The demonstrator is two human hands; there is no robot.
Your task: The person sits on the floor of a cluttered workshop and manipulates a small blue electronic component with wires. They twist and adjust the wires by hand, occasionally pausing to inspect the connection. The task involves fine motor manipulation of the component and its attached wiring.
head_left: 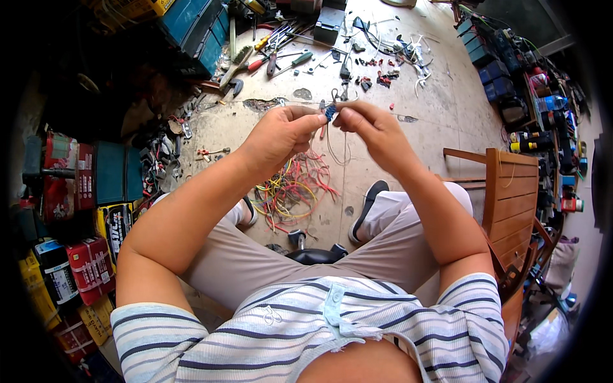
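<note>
the left hand (281, 133) and the right hand (373, 131) met above the cracked, stained concrete floor (440, 102), fingertips pinched shut on a small blue connector (330, 112) held between them. thin pale wires (337, 150) hung in a loop from the connector, down toward the tangle of red, yellow and green wires (290, 188) lying on the floor just beneath the hands. beyond the connector, hand tools with red, yellow and green grips (274, 54) lay scattered with bits of cut plastic. left of the tangle stood boxy red and yellow packages (89, 265) with banded labels and a plain teal box (115, 172). right of it stood a slatted wooden chair (514, 198), smooth and orange-brown.
</note>
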